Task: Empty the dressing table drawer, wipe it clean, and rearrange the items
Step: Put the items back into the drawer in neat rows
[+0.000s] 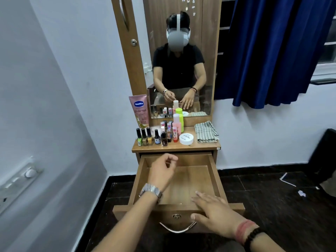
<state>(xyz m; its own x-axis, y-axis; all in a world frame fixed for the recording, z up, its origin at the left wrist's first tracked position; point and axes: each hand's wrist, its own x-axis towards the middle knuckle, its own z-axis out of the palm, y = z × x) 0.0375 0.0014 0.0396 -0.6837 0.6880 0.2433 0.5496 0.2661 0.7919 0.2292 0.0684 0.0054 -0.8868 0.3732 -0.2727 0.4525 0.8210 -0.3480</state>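
Note:
The wooden drawer (214, 171) is pulled out and nothing lies inside it. My left hand (163, 170) hovers over the drawer's back left, fingers loosely curled, holding nothing that I can see. My right hand (216, 213) rests flat on the drawer's front edge with fingers spread. On the table top (174, 147) stand several nail polish bottles (144, 137), lip balm sticks (169, 128), a pink bottle (176, 122), a green bottle (180, 117), a white jar (186, 138) and a pink lotion tube (140, 110). A striped folded cloth (206, 131) lies at the right.
A mirror (181, 57) rises behind the table top. A white wall with a switch panel (20, 179) is on the left. A blue curtain (272, 51) hangs at the right. The floor (272, 197) is dark tile with bits of paper.

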